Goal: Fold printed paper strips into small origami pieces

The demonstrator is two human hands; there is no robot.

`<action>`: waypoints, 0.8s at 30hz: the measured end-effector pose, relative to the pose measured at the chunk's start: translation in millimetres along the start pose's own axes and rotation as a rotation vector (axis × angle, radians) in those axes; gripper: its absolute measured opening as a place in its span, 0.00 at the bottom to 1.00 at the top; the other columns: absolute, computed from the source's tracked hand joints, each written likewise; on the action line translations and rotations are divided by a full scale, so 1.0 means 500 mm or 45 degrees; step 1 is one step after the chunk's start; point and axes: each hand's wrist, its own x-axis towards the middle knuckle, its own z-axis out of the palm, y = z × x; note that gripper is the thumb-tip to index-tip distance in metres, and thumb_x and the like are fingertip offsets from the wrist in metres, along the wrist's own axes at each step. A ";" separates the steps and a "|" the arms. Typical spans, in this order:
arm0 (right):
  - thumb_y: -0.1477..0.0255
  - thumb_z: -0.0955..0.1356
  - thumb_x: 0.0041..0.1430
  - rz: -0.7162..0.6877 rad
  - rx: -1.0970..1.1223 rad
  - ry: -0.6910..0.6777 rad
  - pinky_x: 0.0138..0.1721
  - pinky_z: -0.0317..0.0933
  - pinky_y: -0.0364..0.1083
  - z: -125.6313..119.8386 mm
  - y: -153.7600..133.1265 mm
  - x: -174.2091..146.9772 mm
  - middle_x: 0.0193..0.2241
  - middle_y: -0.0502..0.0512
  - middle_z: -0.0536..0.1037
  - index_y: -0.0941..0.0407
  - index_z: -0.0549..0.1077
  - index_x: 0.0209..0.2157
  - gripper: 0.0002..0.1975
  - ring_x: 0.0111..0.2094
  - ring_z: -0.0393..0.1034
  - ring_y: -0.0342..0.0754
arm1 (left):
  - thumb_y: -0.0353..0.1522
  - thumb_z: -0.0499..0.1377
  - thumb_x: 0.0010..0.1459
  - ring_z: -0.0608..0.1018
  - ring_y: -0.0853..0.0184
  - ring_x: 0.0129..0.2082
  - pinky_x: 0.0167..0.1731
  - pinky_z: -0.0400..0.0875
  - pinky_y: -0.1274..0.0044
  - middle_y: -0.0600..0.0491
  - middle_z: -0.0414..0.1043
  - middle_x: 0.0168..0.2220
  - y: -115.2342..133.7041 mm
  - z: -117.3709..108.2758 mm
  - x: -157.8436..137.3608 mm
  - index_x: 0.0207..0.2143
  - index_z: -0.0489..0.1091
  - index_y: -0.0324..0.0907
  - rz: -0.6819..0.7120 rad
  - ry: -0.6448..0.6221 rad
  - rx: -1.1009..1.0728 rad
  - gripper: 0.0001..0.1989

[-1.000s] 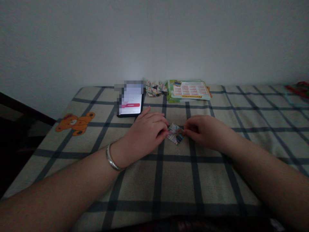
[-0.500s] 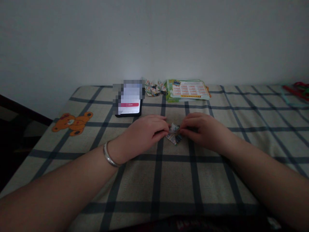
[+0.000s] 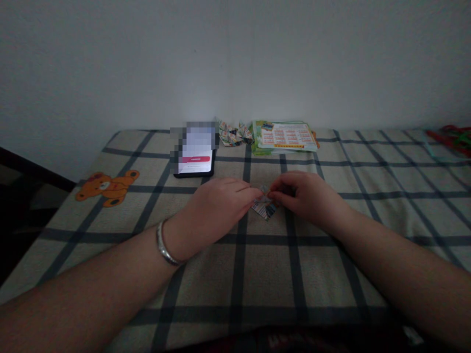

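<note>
A small piece of folded printed paper [image 3: 265,210] lies on the checked cloth between my hands, one corner pointing toward me. My left hand [image 3: 221,208], with a silver bangle at the wrist, grips the paper's left side, its fingers closed together. From the right, my right hand [image 3: 303,196] pinches the upper right part between thumb and forefinger. My fingertips cover part of the paper's upper edges, so the exact folds there are hidden.
Beyond my hands, a lit phone [image 3: 196,157] lies near the wall. Several folded paper pieces [image 3: 235,135] sit beside it, left of a stack of printed cards [image 3: 285,137]. A flat orange bear [image 3: 106,188] lies at the left. Something red and green [image 3: 456,137] is at the far right.
My left fingers have closed down and flattened over the paper's left side. My right fingertips have shifted slightly left and up along the paper. The view has moved a little.
</note>
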 end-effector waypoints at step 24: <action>0.69 0.67 0.60 -0.076 -0.266 0.016 0.36 0.64 0.47 -0.010 -0.007 -0.018 0.37 0.53 0.81 0.50 0.81 0.41 0.11 0.36 0.74 0.49 | 0.31 0.54 0.65 0.74 0.60 0.47 0.48 0.73 0.66 0.46 0.73 0.45 0.005 0.019 0.001 0.41 0.75 0.39 -0.032 0.068 0.070 0.11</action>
